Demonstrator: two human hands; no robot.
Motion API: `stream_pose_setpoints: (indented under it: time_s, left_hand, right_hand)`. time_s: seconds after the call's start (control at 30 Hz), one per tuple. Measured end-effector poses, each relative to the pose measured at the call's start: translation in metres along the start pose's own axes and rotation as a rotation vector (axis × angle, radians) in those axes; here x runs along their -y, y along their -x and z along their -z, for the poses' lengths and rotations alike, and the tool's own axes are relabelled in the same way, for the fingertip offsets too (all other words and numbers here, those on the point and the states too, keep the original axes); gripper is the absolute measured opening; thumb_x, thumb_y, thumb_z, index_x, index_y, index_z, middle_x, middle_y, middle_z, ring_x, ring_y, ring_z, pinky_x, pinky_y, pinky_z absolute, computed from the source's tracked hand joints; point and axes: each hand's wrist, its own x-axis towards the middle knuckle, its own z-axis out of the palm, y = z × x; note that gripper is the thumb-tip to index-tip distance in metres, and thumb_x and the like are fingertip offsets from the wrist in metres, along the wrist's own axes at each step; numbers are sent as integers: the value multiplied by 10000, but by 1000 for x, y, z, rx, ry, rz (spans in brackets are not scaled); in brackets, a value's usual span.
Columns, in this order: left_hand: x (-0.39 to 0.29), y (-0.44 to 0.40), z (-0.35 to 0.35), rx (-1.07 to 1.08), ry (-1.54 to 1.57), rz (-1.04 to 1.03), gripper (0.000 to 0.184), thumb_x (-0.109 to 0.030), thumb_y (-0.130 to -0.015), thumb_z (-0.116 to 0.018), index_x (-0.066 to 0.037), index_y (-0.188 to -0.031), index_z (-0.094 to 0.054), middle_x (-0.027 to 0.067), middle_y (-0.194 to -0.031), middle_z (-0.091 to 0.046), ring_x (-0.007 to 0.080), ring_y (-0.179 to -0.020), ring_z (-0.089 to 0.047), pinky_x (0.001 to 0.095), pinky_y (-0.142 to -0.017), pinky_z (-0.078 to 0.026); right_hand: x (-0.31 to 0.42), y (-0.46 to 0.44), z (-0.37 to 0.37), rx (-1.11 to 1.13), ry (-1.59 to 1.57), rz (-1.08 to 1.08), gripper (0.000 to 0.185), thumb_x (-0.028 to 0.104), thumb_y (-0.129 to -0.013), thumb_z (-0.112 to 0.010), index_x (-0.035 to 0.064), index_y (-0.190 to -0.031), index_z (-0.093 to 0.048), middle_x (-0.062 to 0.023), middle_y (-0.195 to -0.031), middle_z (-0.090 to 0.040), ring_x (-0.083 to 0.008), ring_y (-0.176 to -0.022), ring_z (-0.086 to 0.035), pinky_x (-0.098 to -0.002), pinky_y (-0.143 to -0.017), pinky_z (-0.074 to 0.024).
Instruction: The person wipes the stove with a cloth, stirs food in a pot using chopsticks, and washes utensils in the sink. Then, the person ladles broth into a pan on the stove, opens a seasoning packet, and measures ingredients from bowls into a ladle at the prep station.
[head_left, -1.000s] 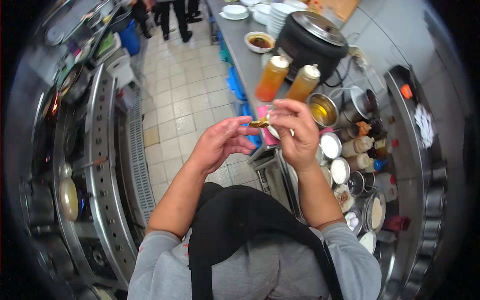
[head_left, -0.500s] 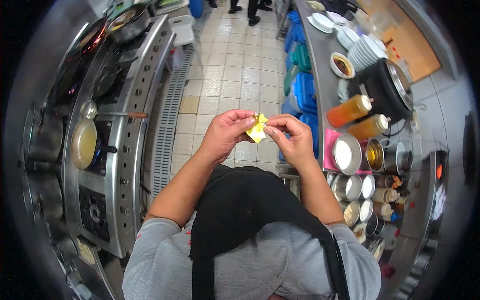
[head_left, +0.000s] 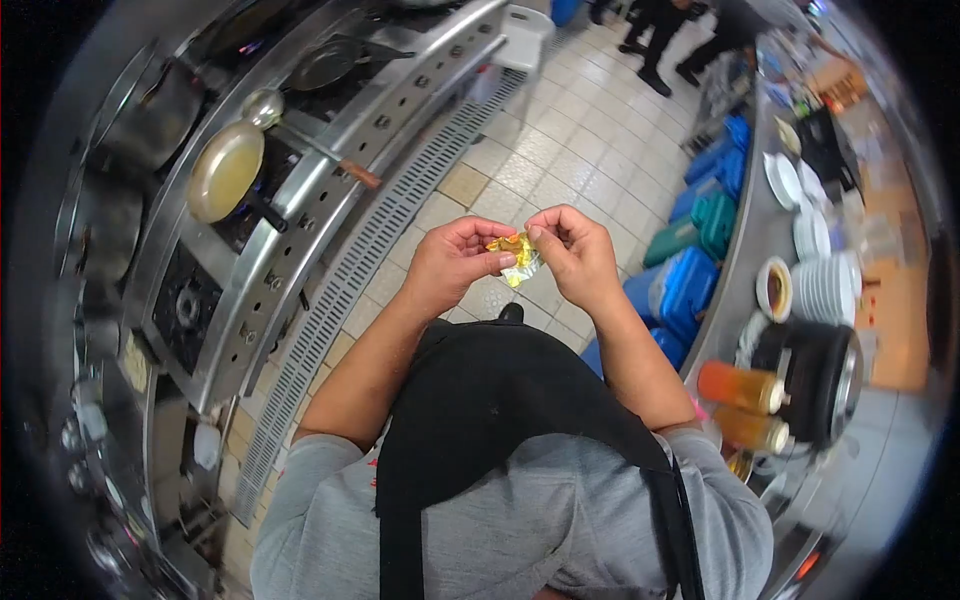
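Observation:
Between my two hands, in front of my black apron, is a small yellow and silver foil wrapper point(head_left: 520, 262), crumpled and partly unfolded. My left hand point(head_left: 455, 262) pinches its left side between thumb and fingers. At the upper right, my right hand point(head_left: 578, 258) grips the wrapper's edge with thumb and forefinger. Something brownish-orange shows at the top of the foil near the left fingertips; what it is I cannot make out. Both hands are closed and close together, held above the tiled floor.
To the left, a frying pan point(head_left: 228, 172) with yellowish liquid sits on the stove point(head_left: 235, 335), beside a ladle point(head_left: 262, 108) with a wooden handle. Blue bins point(head_left: 675, 290) line the right counter, which bears stacked white plates point(head_left: 828, 288) and sauce bottles point(head_left: 740, 388). Other people point(head_left: 665, 45) stand far ahead.
My view and body have turned toward the stove on the left. The wrapper is now more opened, with its silver side showing, and my right hand has shifted slightly up on it.

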Motion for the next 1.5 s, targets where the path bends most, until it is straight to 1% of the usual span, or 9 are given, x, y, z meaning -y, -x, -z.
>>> stream_pose_setpoints:
  time_s: [0.4, 0.5, 0.57, 0.83, 0.93, 1.0, 1.23, 1.3, 1.5]
  left_hand:
    - [-5, 5, 54, -596, 263, 4, 214, -119, -853, -624, 10, -1023, -610, 87, -923, -644, 139, -787, -614, 268, -675, -523]
    - [-10, 9, 83, -641, 295, 6, 196, -127, -853, -626, 2, -999, -615, 79, -922, -647, 136, -782, -613, 273, -680, -521]
    - [-14, 10, 107, -670, 314, -2, 186, -127, -850, -630, 0, -986, -616, 75, -918, -649, 134, -775, -613, 273, -682, -520]
    - [-55, 26, 207, -637, 264, -47, 175, -106, -848, -632, 16, -971, -607, 84, -897, -651, 135, -749, -618, 263, -669, -521]
    - [-64, 31, 239, -604, 253, -31, 181, -100, -847, -632, 26, -973, -606, 93, -902, -649, 138, -757, -620, 266, -667, -525]
    - [-67, 34, 253, -595, 268, -39, 177, -93, -848, -628, 34, -970, -608, 101, -908, -646, 143, -763, -621, 269, -669, -529]
    - [-74, 41, 285, -687, 351, -56, 172, -83, -848, -624, 46, -960, -607, 115, -911, -640, 160, -761, -624, 276, -668, -537]
    - [-77, 44, 293, -728, 377, -64, 172, -81, -848, -622, 46, -963, -603, 117, -909, -639, 164, -760, -625, 280, -667, -540]
    - [-74, 72, 311, -915, 453, -129, 129, -65, -854, -598, 14, -955, -579, 120, -949, -632, 184, -785, -634, 299, -678, -552]
  right_hand:
    - [-18, -110, -69, 442, -84, -16, 85, 61, -839, -592, -11, -883, -601, -21, -737, -607, -65, -663, -540, -224, -601, -454]
    - [-15, -127, -99, 485, -67, 8, 108, 68, -819, -620, 1, -902, -607, -36, -759, -607, -87, -670, -557, -235, -601, -464]
    - [-9, -138, -120, 313, 150, 338, 130, 76, -787, -659, 18, -899, -631, -61, -796, -600, -132, -680, -573, -248, -594, -470]
    - [17, -172, -213, 414, 308, 445, 170, 87, -764, -706, 46, -926, -678, -47, -847, -592, -99, -684, -545, -214, -553, -423]
    - [18, -181, -240, 463, 225, 310, 163, 94, -759, -699, 34, -909, -681, -83, -822, -599, -175, -733, -581, -263, -624, -461]
    - [11, -191, -252, 539, 125, 208, 164, 87, -784, -692, 39, -941, -681, -44, -878, -594, -88, -711, -543, -203, -573, -423]
    - [10, -221, -291, 653, -38, 60, 157, 111, -801, -677, 13, -925, -675, -33, -828, -623, -86, -717, -551, -222, -650, -430]
    - [14, -231, -301, 727, -118, -195, 185, 130, -809, -677, 20, -958, -669, -13, -823, -642, -74, -700, -546, -217, -658, -426]
    - [24, -267, -339, 932, -133, -416, 178, 113, -807, -663, 36, -967, -665, -9, -839, -657, -59, -704, -557, -209, -609, -436]
